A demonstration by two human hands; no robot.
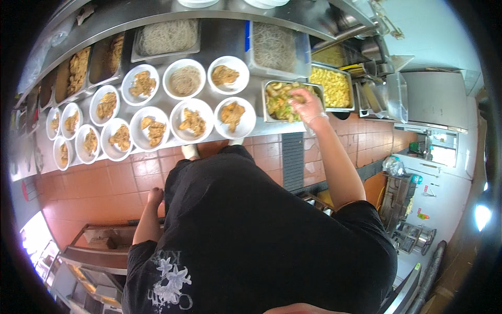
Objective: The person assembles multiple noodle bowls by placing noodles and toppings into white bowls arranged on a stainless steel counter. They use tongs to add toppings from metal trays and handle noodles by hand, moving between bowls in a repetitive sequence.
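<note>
My right hand [309, 107], in a clear glove, reaches over a metal pan [267, 119] at the right end of the counter. Its fingers are curled together at the chopped green and pale vegetables [280, 106] in it. Down at my left side, away from the counter, hangs my left hand [155, 195]; its fingers are hidden. Two rows of white bowls [192, 137] line the counter, most with browned meat pieces [192, 122] on top. One bowl in the back row shows thin noodles [185, 80] with no meat on them.
Behind the bowls stand a metal pan of pale noodles [168, 37] and a clear tub of noodles [273, 46]. Pans of brown meat [78, 70] sit at the left. Yellow food [330, 87] fills a pan on the right. A steel shelf [209, 17] runs overhead.
</note>
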